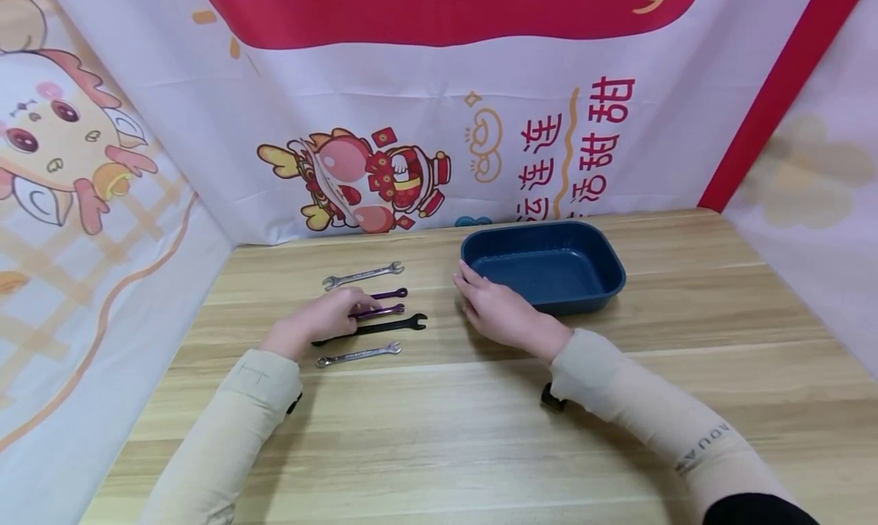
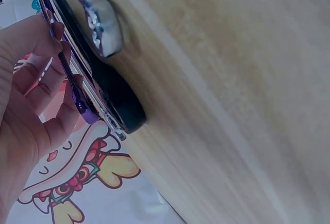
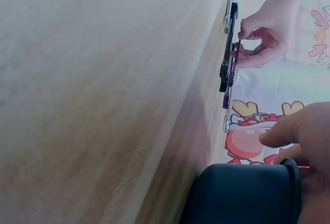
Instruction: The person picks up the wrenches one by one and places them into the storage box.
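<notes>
My left hand (image 1: 329, 314) pinches a slim purple wrench (image 1: 389, 310) between thumb and fingers, above the row of wrenches. In the left wrist view, the purple end of this wrench (image 2: 86, 111) sticks out past the fingers. Just in front of it lies a black open-end wrench (image 1: 398, 325), and behind it another purple wrench (image 1: 394, 293), partly hidden by the hand. My right hand (image 1: 504, 312) rests against the left rim of a dark blue basin (image 1: 583, 305), fingers fairly straight; some fingertips are hidden behind the rim in the right wrist view.
A silver wrench (image 1: 363, 276) lies at the back of the row, and another silver wrench (image 1: 359, 355) at the front. All are on a wooden table (image 1: 425, 433). Printed cloth (image 1: 411, 91) hangs behind the table and along its sides.
</notes>
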Motion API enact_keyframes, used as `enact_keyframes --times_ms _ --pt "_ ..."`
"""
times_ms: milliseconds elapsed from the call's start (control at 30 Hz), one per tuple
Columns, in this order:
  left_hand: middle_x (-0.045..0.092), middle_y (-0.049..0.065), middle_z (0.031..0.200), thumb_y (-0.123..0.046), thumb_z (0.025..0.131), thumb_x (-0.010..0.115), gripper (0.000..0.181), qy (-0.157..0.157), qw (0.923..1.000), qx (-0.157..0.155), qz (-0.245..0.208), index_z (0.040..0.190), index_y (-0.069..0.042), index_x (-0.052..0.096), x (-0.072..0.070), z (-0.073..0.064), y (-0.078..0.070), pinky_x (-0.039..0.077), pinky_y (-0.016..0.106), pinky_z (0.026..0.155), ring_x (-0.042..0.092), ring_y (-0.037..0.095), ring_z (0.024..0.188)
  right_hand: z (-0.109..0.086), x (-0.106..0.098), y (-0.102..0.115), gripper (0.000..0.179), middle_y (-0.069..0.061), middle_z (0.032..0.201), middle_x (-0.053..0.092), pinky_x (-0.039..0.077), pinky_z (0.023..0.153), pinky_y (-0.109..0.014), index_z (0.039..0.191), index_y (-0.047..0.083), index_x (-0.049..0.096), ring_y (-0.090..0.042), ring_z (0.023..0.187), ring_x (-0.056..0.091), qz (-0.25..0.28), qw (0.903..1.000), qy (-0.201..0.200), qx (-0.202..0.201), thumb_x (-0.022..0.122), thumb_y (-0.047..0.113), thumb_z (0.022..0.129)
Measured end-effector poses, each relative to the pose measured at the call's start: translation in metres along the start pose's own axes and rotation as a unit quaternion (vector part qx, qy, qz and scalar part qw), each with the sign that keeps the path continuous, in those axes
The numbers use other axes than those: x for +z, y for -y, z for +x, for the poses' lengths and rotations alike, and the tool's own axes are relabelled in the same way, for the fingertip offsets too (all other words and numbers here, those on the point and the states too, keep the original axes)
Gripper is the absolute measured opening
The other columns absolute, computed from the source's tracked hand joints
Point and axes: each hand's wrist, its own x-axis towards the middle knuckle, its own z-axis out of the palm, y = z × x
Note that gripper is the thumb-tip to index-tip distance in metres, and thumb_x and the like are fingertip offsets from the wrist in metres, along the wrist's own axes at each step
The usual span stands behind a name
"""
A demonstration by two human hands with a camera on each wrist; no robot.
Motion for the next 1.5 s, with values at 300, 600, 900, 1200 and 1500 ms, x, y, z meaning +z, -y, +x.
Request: enact_keyframes --times_ms 300,600,900,1200,1500 --pt "0.067 0.018 0.122 0.013 0.083 0.061 0.047 -0.021 0.9998 0.001 -0.007 0.127 0.001 0.071 -0.009 -0.003 -0.006 0.051 0.048 0.094 0.06 0.028 0.104 -0.002 -0.009 -0.005 0.067 -0.01 0.167 0.022 0.038 0.111 -0.048 0.16 0.009 0.035 -0.033 0.144 0.039 0.037 0.9993 0.013 0.0 0.065 0.023 0.102" --pt "0.068 0.014 0.115 0.011 0.087 0.065 0.045 -0.04 0.9981 -0.038 -0.029 0.13 -0.003 0.07 -0.024 -0.008 -0.01 0.053 0.046 0.087 0.062 0.027 0.099 -0.005 -0.023 -0.013 0.066 -0.008 0.168 0.021 0.028 0.117 -0.053 0.161 0.016 0.036 -0.031 0.152 0.023 0.048 0.9987 0.014 0.0 0.063 0.03 0.103" --pt "0.068 0.014 0.115 0.013 0.086 0.064 0.05 -0.044 0.9978 -0.04 -0.028 0.133 -0.004 0.068 -0.027 -0.007 -0.011 0.054 0.045 0.088 0.062 0.027 0.1 -0.015 -0.037 -0.029 0.068 -0.008 0.169 0.019 0.019 0.121 -0.052 0.162 0.019 0.032 -0.031 0.154 0.015 0.025 0.9994 0.022 0.002 0.06 0.04 0.104" --pt "0.065 0.014 0.129 0.012 0.088 0.061 0.053 -0.044 0.9969 -0.057 -0.032 0.136 -0.009 0.067 -0.027 -0.003 -0.021 0.048 0.05 0.101 0.06 0.032 0.114 -0.033 -0.048 -0.055 0.071 -0.01 0.169 0.02 0.019 0.12 -0.056 0.162 0.018 0.033 -0.034 0.154 0.014 0.016 0.9997 0.017 0.006 0.058 0.049 0.103" --pt "0.066 0.013 0.124 0.011 0.088 0.062 0.049 -0.05 0.9974 -0.044 -0.026 0.134 -0.007 0.068 -0.031 0.002 -0.027 0.051 0.046 0.094 0.06 0.028 0.105 -0.054 -0.054 -0.086 0.071 -0.014 0.168 0.022 0.02 0.118 -0.06 0.162 0.015 0.034 -0.038 0.153 0.016 0.013 0.9995 0.0 0.03 0.056 0.049 0.103"
